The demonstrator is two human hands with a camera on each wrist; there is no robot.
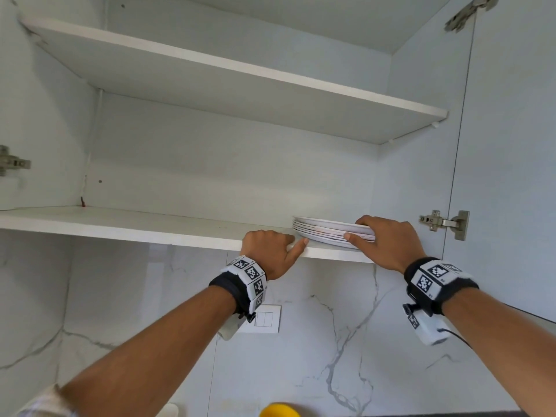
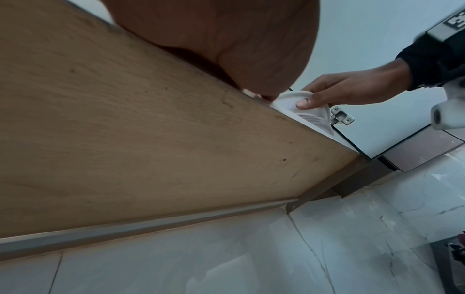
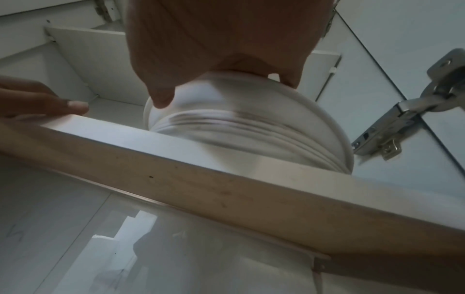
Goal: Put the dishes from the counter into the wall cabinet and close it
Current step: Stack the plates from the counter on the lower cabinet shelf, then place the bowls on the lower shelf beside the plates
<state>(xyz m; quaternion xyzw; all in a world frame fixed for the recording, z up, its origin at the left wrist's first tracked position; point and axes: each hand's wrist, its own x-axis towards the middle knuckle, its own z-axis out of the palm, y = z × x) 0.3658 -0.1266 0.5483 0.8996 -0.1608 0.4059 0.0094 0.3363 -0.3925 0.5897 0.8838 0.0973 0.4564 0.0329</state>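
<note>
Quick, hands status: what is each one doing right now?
Left hand: open, resting on the shelf edge, holding nothing.
Right hand: gripping the stack of plates on the shelf.

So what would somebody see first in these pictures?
A stack of white plates sits at the right end of the open cabinet's lower shelf, and the right hand grips its rim. The left hand rests on the shelf's front edge just beside the stack, thumb stretched toward it.
</note>
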